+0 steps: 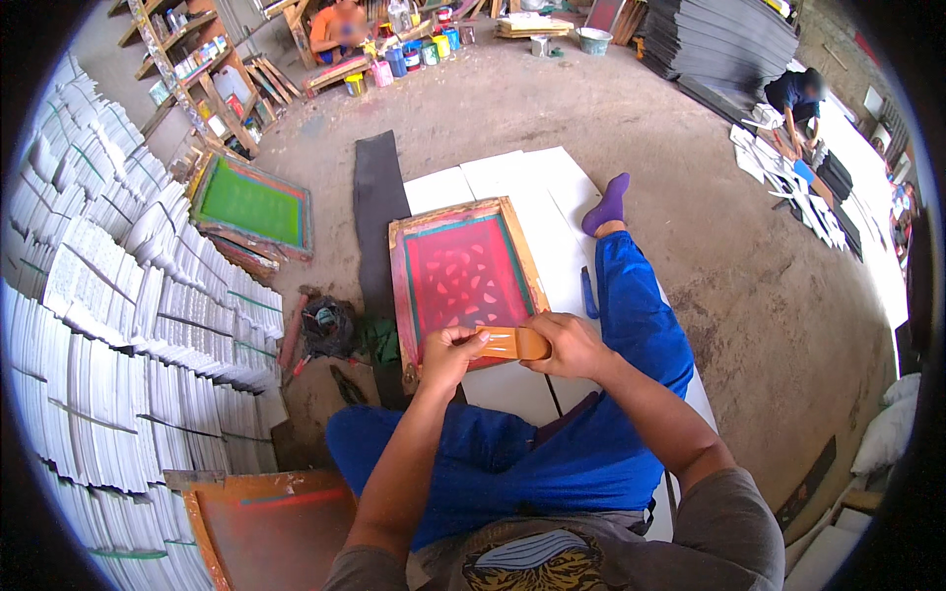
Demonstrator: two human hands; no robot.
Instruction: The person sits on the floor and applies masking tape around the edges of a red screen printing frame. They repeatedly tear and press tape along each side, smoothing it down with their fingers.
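Note:
In front of my lap, my right hand [570, 345] grips a roll of brown packing tape [533, 344]. A short glossy strip [501, 343] of the tape stretches from the roll to my left hand [450, 357], which pinches its loose end. Both hands are over the near edge of a wooden-framed printing screen [465, 266], whose red mesh has a pattern of paler half-round and wedge shapes. The screen lies on white sheets [527, 177]. A blue knife-like tool [589, 293] rests on the sheets by my outstretched leg.
Bundled white stacks [177, 345] rise at the left. Nearby are a green screen [251, 205], another screen [271, 527], a dark strip [376, 197] and a black plastic bag [330, 325]. Paint cans [414, 57] stand at the back; two people work farther off.

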